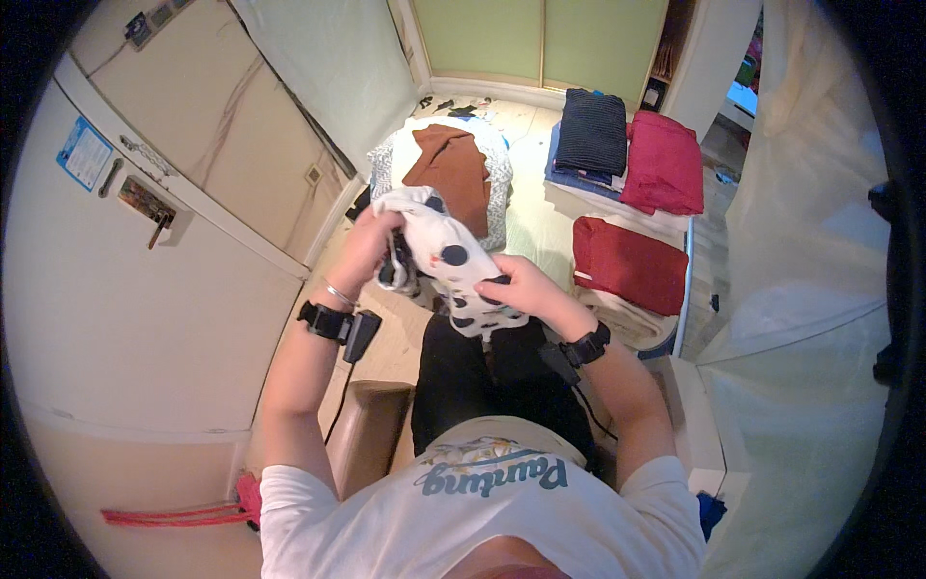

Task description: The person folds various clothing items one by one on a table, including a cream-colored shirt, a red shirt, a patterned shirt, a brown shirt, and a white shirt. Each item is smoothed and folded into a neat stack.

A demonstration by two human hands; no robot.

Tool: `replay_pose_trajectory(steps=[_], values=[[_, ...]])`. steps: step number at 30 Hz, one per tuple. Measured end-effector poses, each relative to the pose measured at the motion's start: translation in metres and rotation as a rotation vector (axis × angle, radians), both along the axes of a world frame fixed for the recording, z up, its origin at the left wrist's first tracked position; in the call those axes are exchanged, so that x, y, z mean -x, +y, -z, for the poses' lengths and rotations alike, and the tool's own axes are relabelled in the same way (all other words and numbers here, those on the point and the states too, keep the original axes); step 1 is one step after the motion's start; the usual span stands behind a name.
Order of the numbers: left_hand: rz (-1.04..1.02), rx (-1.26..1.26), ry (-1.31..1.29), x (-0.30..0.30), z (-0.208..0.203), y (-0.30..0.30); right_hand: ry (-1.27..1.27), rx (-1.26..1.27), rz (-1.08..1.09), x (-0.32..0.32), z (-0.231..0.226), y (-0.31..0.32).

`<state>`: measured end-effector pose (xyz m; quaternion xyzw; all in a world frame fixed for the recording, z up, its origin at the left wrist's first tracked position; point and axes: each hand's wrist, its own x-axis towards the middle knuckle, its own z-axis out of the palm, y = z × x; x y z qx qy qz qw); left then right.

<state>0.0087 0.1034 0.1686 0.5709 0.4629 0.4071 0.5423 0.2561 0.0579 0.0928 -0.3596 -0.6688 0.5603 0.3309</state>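
Observation:
A white cloth garment with large black spots is held up in front of my lap, bunched and partly folded. My left hand grips its upper left end, with the fingers partly hidden in the fabric. At the lower right side, my right hand pinches the cloth between thumb and fingers. Just beyond the garment lies a brown piece of clothing on top of a heap of white and grey speckled cloth.
Folded stacks stand at the right: a dark ribbed garment, a crimson one and a dark red one over pale cloth. A white door is on the left, a sheer curtain on the right. Green cabinet doors close off the back.

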Motion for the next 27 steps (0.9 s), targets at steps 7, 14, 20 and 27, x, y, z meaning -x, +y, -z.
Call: replay_pose_trajectory(steps=[7,14,20,27], values=[[0.158,0.141,-0.146,0.002,-0.044,-0.019,0.095,-0.571,0.156,0.006,-0.012,0.018],[0.183,0.056,-0.108,-0.003,-0.062,-0.022,0.185,-0.041,-0.054,0.015,-0.019,0.015],[-0.201,-0.132,-0.075,-0.002,-0.076,-0.005,0.255,0.02,0.062,0.004,0.018,0.016],[-0.299,-0.291,-0.047,0.005,-0.078,0.017,-0.077,-0.257,0.258,-0.047,-0.017,0.016]])
